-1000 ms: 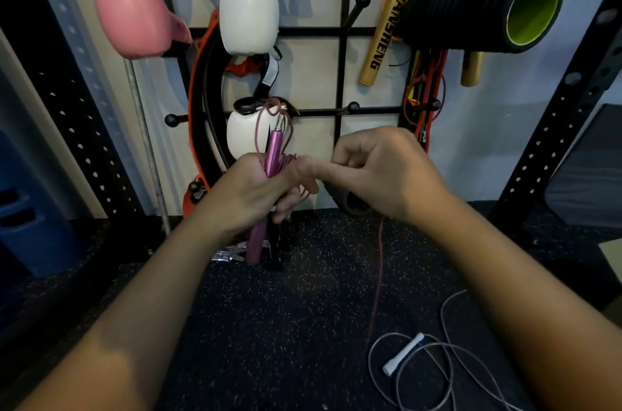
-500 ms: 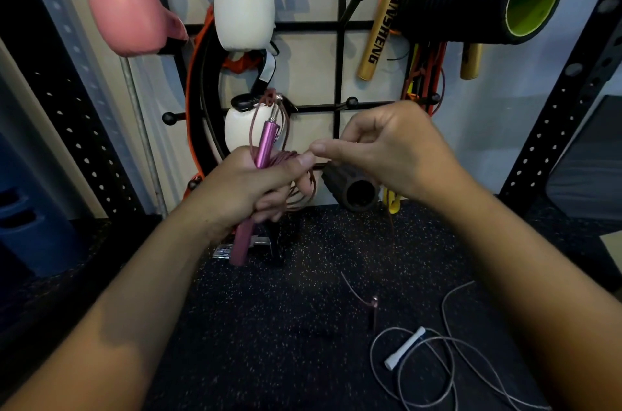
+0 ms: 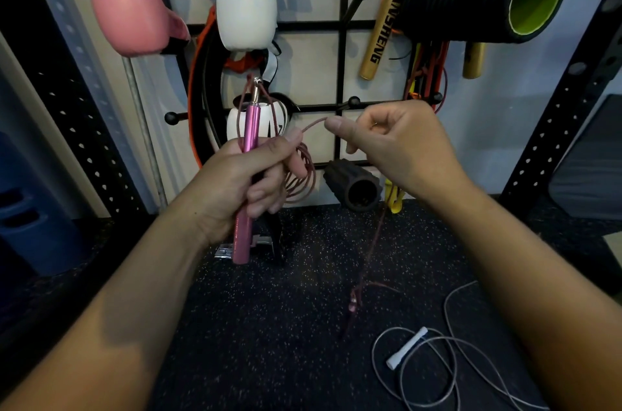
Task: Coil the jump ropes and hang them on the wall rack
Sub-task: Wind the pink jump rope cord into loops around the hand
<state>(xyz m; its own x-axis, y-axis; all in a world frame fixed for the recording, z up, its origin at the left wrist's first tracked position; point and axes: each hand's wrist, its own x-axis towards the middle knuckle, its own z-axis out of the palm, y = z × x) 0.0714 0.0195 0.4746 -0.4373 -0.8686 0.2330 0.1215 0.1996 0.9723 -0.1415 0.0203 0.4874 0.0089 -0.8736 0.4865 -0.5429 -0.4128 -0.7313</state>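
While the left hand [image 3: 242, 181] clamped the pink handle [image 3: 247, 175] upright in a closed grip, with finished loops of the maroon rope [image 3: 304, 175] hanging off its right side, the right hand [image 3: 400, 144] pinched the free rope just beside those loops. From that pinch the rope fell away to its second handle [image 3: 353, 304], dangling over the floor [image 3: 269, 326]. The right hand lay nearer the slack, so it was judged to lay the next loop leftward. Compared with half a second before, the dangling handle had risen. A white jump rope [image 3: 407, 348] lay uncoiled on the floor; the wall rack [image 3: 343, 67] stood behind.
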